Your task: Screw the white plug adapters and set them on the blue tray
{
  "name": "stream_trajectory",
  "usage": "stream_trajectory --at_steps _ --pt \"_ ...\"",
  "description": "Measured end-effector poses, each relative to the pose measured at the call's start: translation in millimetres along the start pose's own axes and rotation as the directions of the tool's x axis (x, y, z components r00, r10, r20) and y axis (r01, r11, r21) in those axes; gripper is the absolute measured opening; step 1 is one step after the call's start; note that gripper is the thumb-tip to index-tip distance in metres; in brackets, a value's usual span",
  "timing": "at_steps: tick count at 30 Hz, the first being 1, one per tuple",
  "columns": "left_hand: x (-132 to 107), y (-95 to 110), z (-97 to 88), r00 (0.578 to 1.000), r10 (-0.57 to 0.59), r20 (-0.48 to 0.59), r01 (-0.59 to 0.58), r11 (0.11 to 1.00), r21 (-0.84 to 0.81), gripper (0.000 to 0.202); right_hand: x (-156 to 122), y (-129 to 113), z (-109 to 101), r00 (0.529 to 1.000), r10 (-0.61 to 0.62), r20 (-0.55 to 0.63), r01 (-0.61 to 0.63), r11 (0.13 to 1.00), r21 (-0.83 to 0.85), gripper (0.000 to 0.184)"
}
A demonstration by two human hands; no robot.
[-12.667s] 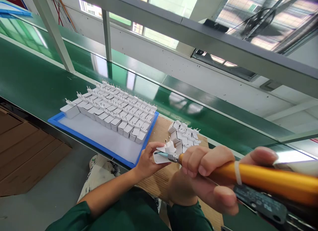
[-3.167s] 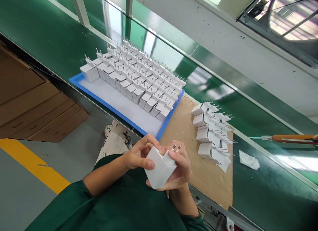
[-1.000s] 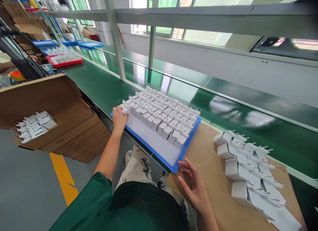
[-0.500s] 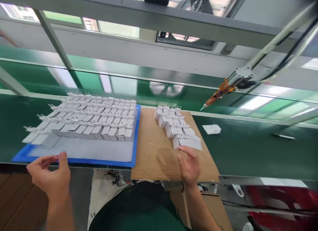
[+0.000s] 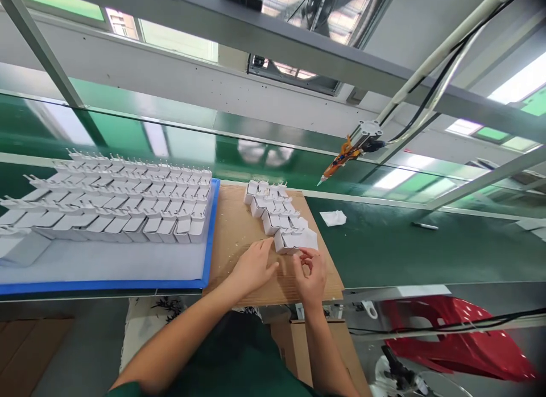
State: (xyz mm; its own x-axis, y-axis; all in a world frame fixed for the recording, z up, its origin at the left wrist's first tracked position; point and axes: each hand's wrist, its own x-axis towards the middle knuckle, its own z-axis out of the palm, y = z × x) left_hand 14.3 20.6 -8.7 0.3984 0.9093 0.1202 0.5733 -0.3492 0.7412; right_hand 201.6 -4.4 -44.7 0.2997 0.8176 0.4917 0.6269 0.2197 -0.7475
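Note:
Small white boxes stand in short rows on a brown cardboard sheet (image 5: pixel 230 226), and the nearest white box (image 5: pixel 286 243) has a white flap reaching to its right. My left hand (image 5: pixel 255 266) is beside that box's left end, fingers stretched out and thumb apart, holding nothing. At the box's front right edge, my right hand (image 5: pixel 311 274) has thumb and index finger drawn together in a pinch on it. Further left, a blue-rimmed tray (image 5: pixel 209 238) carries many similar white boxes (image 5: pixel 115 206) in rows, thin pins standing along their back edges.
An orange dispenser with a pale tip (image 5: pixel 335 166) hangs above the back of the green bench (image 5: pixel 384 249). A crumpled white tissue (image 5: pixel 333 218) and a pen (image 5: pixel 425 226) lie to the right. A red glossy panel (image 5: pixel 460 340) is below the bench at right.
My left hand has moved from the tray's front left over to the cardboard, beside the nearest box. My right hand has closed to a pinch at that box. The view has shifted right.

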Motion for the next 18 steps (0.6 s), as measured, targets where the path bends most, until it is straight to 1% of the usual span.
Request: stream_trajectory --at_steps 1,3,6,9,11,13,16,18 --pt "13 4 3.2 0.998 -0.045 0.052 0.041 0.997 0.072 0.058 -3 2 0 1.0 0.018 0.021 -0.018 1.0 0.013 0.028" --pt "30 9 10.4 0.989 -0.12 0.082 0.106 0.982 0.159 0.064 -8 6 -1 0.995 0.031 0.093 -0.034 0.999 0.025 0.027" --pt "42 11 22.4 0.985 -0.17 0.032 0.161 0.967 0.199 0.066 -13 13 0 0.979 0.039 0.198 -0.051 0.997 0.057 0.028" --pt "46 10 29.4 0.983 -0.184 -0.025 0.185 0.96 0.209 0.059 -16 20 -1 0.973 0.044 0.229 -0.068 0.993 0.096 0.028" --pt "46 6 28.3 0.985 -0.173 -0.024 0.175 0.966 0.192 0.058 -17 22 -2 0.972 0.047 0.228 -0.077 0.989 0.126 0.026" --pt "39 1 23.0 0.989 -0.15 0.004 0.147 0.973 0.176 0.058 -18 23 -3 0.971 0.039 0.235 -0.078 0.983 0.163 0.023" --pt "19 -6 13.9 0.994 -0.09 0.055 0.082 0.988 0.133 0.047 -19 22 -5 0.972 0.011 0.233 -0.064 0.973 0.223 0.022" --pt "6 -8 12.5 0.997 -0.042 0.062 0.036 0.995 0.096 0.045 -18 21 -4 0.978 -0.007 0.209 -0.049 0.964 0.261 0.026"
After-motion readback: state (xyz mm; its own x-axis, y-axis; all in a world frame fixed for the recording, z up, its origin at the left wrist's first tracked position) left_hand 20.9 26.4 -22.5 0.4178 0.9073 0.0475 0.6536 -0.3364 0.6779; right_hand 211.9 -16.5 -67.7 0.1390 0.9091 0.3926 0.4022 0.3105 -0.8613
